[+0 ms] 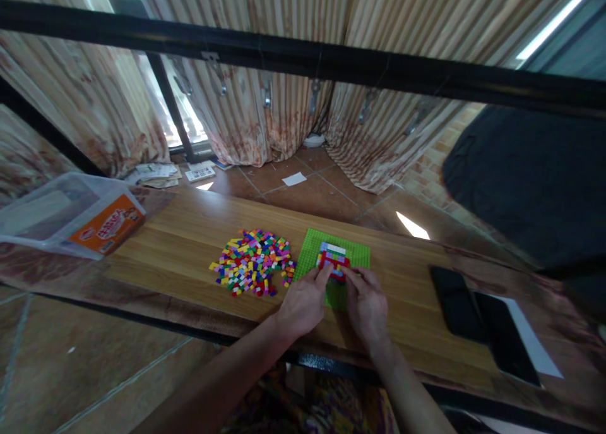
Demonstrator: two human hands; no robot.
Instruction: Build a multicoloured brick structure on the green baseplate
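Note:
A green studded baseplate (358, 252) lies on the wooden board, carrying a low toy-brick build (336, 249) of red, blue and white bricks. At the build's left and near side, my left hand (305, 302) is closed, with its fingertips against the bricks. My right hand (368, 302) is closed too, its thumb and fingers pinched at the build's right edge. Any single brick between the fingertips is too small to make out. Left of the baseplate, a heap of small coloured bricks (255, 260) is spread over the board.
A clear plastic tub (52, 216) with an orange label stands at the far left. To the right, two dark phone-like slabs (457, 304) and a white sheet (534, 342) lie on the table. A black metal bar (303, 58) crosses beyond the table, before striped curtains (402, 23).

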